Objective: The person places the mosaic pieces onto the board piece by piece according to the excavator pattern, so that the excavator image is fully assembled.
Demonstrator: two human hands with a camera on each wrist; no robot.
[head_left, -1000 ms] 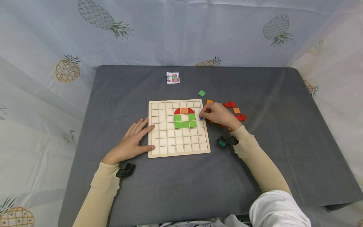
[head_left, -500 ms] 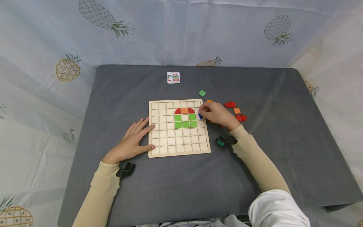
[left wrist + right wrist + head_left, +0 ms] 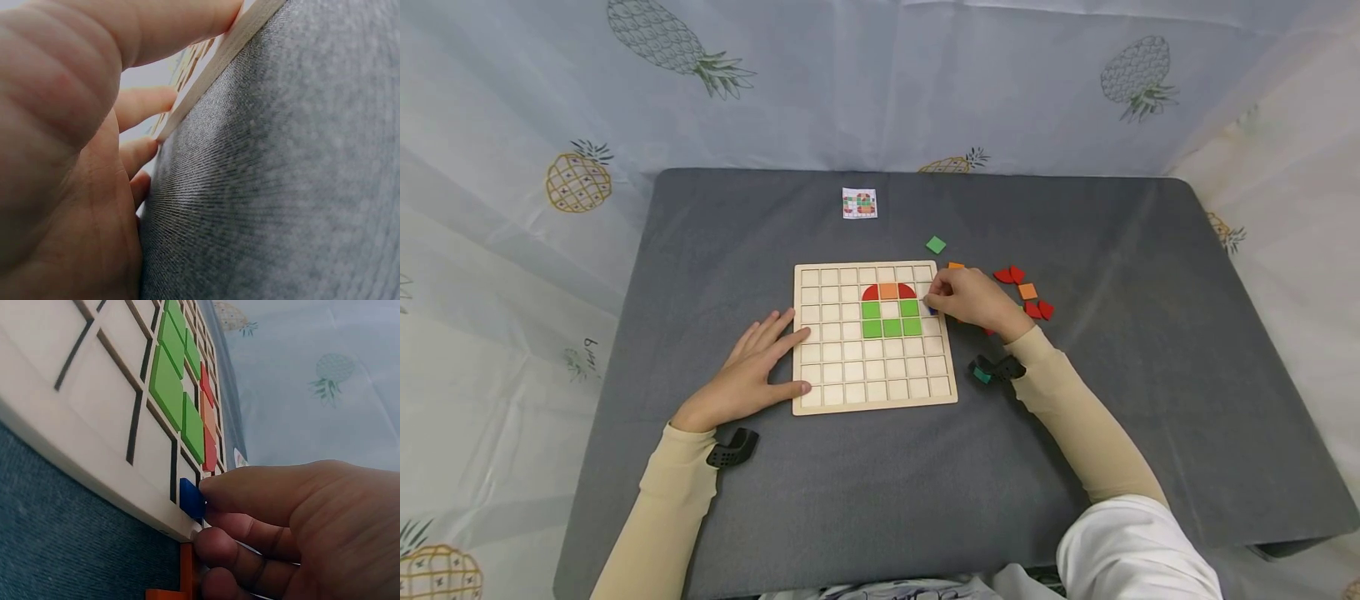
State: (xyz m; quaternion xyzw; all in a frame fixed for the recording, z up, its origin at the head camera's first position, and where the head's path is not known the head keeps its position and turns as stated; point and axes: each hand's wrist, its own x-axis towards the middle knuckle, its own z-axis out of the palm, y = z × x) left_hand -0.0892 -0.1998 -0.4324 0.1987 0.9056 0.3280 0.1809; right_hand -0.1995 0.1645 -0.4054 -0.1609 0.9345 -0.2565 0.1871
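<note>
A: What is the right hand [image 3: 973, 300] doing?

B: It pinches a small blue piece [image 3: 190, 497] with its thumb and a finger.

A: Where is that piece?

B: At the wooden board [image 3: 875, 367], by the squares along its right edge, closer to the far right corner than the near one. I can't tell if it touches the bottom of a square.

A: And the left hand [image 3: 741, 375]?

B: Its fingers are spread wide. The thumb and pointing finger touch the board's left edge, with the thumb near the close left corner.

A: What sits in the squares?

B: Two red curved pieces [image 3: 907, 292], with an orange square [image 3: 888, 291] between them. Just below, five green squares [image 3: 892, 328] make a U around one bare spot.

A: What's off the board?

B: A loose green square [image 3: 936, 244] lies just past its far right corner. To the right, beyond the hand, are loose red pieces [image 3: 1009, 275] and a loose orange square [image 3: 1027, 291]. A little picture card [image 3: 860, 203] lies near the far edge of the gray table [image 3: 1150, 375].
</note>
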